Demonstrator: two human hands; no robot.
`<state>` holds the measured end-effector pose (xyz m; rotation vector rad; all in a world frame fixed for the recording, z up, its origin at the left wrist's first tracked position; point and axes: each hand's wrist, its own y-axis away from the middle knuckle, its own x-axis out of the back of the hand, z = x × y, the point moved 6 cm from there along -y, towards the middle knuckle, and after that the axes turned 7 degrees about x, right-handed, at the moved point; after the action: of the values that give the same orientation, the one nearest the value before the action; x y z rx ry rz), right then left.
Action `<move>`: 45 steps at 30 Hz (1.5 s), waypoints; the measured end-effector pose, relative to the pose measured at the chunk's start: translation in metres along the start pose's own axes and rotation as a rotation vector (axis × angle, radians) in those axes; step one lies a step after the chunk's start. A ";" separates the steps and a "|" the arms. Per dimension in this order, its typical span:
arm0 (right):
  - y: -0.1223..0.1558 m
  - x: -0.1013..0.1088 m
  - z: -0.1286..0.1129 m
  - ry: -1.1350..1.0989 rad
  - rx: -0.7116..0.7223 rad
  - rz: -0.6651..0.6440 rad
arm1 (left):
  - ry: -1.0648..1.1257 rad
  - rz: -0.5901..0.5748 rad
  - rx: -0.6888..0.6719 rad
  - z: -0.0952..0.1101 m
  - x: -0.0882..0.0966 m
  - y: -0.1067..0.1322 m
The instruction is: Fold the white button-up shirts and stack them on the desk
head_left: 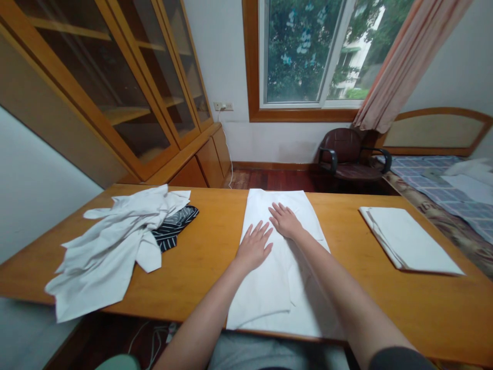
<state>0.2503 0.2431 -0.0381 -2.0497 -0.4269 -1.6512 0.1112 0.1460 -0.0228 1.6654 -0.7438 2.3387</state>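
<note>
A white garment (269, 288) lies flat, folded lengthwise into a long strip, across the middle of the wooden table (208, 257). My left hand (254, 245) rests palm down on its left half, fingers stretched out and together. My right hand (285, 220) lies flat a little farther up the cloth, fingers spread. Neither hand grips anything; both press on the fabric.
A loose heap of white clothes (115, 246) with a dark striped piece (175, 231) sits at the table's left. A neatly folded white stack (408, 239) lies at the right. Beyond are a brown chair (348, 154), a bed (442, 190), a glass-door cabinet (127, 92) and a window (308, 51).
</note>
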 end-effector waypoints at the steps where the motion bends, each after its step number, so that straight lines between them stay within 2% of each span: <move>1: 0.001 0.001 0.006 0.016 -0.018 0.001 | -0.004 -0.002 0.001 0.000 0.000 0.000; 9: 0.026 0.007 0.055 0.051 -0.154 0.001 | 0.027 0.019 0.016 -0.004 0.001 0.000; 14: 0.063 0.015 0.070 0.015 -0.165 0.016 | 0.053 0.013 0.111 -0.030 -0.001 0.003; 19: 0.107 0.028 0.055 -0.044 -0.094 0.116 | 0.140 0.099 0.324 -0.072 0.006 0.014; 22: 0.129 0.032 0.039 -0.072 -0.066 0.163 | 0.225 0.133 0.428 -0.087 0.015 0.018; 27: 0.145 0.030 0.021 -0.055 -0.092 0.176 | 0.501 -0.017 0.656 -0.104 0.019 0.017; 30: 0.144 0.028 0.018 -0.052 -0.110 0.174 | 0.654 -0.096 0.732 -0.111 0.017 0.018; 33: 0.141 0.027 0.015 -0.061 -0.109 0.164 | 0.833 -0.169 0.745 -0.112 0.014 0.020; 36: 0.135 0.026 0.010 -0.083 -0.091 0.149 | 0.938 -0.158 0.721 -0.110 0.021 0.019; 40: 0.127 0.024 0.001 -0.141 -0.060 0.126 | 0.917 -0.085 0.680 -0.110 0.047 0.009; 45: 0.121 0.022 -0.005 -0.233 0.020 0.127 | 0.734 -0.022 0.580 -0.098 0.088 -0.014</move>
<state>0.3135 0.1372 -0.0354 -2.2147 -0.3793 -1.3362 0.0035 0.1939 0.0378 0.7723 0.1041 3.0045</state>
